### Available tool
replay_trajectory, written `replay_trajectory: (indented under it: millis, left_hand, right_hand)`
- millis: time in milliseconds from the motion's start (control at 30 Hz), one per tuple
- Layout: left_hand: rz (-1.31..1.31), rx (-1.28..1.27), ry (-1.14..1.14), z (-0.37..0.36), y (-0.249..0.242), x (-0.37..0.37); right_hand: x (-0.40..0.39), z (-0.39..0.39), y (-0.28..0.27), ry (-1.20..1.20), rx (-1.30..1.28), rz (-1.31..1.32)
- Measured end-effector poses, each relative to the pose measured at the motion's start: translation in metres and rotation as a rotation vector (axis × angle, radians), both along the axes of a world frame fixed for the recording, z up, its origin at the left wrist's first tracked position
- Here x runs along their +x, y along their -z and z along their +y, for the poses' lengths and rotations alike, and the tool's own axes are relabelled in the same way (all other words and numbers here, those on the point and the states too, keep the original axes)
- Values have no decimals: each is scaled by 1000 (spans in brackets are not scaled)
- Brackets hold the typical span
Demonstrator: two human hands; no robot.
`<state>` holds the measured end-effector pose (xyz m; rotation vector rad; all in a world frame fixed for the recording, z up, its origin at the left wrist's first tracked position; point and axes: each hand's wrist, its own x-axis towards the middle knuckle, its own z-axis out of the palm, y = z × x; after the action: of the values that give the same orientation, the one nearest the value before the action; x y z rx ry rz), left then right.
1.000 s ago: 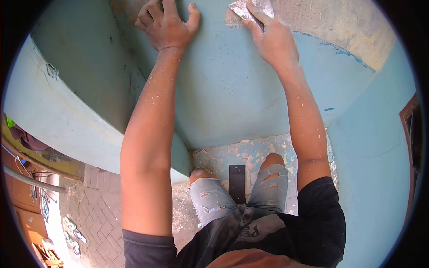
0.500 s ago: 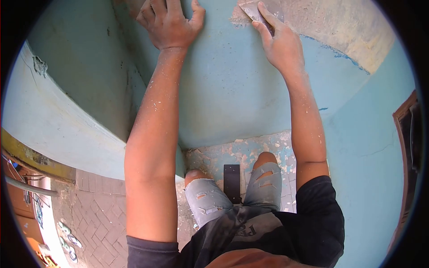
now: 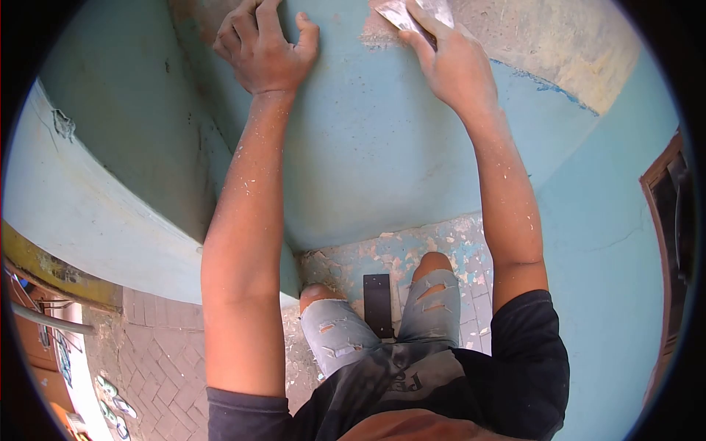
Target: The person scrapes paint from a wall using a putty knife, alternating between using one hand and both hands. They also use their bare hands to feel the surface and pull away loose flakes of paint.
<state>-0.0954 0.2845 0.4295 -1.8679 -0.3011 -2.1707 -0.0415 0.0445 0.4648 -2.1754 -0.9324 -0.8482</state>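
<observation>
A light-blue painted plaster wall [image 3: 382,147] fills most of the view, curving from nine o'clock round to three o'clock. At about one o'clock a bare, sandy-grey patch of stripped plaster [image 3: 559,37] shows where the paint is gone, its lower edge ragged against the blue. At six o'clock lie the person's black short-sleeved shirt [image 3: 485,382] and torn pale denim shorts [image 3: 346,334], both knees showing through the cloth. Between the knees, on a paint-flecked floor [image 3: 397,253], lies a flat black rectangular plate [image 3: 377,303]. At eight o'clock runs a strip of grey brick paving [image 3: 158,345] well below the ledge, with a pair of pale sandals [image 3: 110,411] near the rim of the view.

Both arms reach up toward twelve o'clock, speckled with white dust. The left hand [image 3: 261,45] lies flat against the blue wall at eleven o'clock, fingers slightly spread and bent, gripping nothing. The right hand [image 3: 450,62] is at about half past twelve, its fingers pressed down over a small grey metal scraper blade [image 3: 412,13]. The blade sits flat on the wall at the boundary between blue paint and stripped plaster, touching both, and its upper part is cut off by the top edge of the view.
</observation>
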Motion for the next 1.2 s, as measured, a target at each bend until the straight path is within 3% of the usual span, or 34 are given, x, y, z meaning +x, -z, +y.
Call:
replay_trajectory:
  millis: [100, 200, 267, 300, 367, 467, 700, 767, 800, 867, 1000, 1200]
  left_hand:
    - [-16, 5, 21, -2, 0, -4]
    - [72, -65, 39, -4, 7, 0]
    - [-4, 20, 2, 7, 10, 9]
    - [-11, 26, 3, 7, 8, 9]
    - [-68, 99, 19, 6, 8, 10]
    - [-58, 73, 13, 5, 7, 12]
    - [-39, 77, 50, 3, 11, 11]
    - [-49, 81, 27, 5, 7, 15]
    - [-42, 77, 12, 3, 12, 14]
    - [-34, 75, 16, 2, 14, 14]
    - [-26, 80, 23, 1, 14, 12]
    - [-19, 61, 24, 1, 16, 15]
  right_hand:
    - [0, 6, -5, 11, 17, -133]
    - [-2, 11, -12, -9, 6, 46]
    - [17, 14, -1, 65, 12, -268]
    - [18, 12, 6, 66, 18, -274]
    - [15, 10, 15, 83, -1, -130]
    - [17, 15, 4, 79, 2, -231]
    - [11, 12, 11, 140, -56, -65]
    - [28, 19, 11, 58, 51, -318]
    - [13, 15, 9, 62, 50, -293]
    - [-13, 9, -13, 15, 29, 36]
    - [-7, 11, -5, -9, 22, -71]
    - [-7, 9, -13, 29, -18, 71]
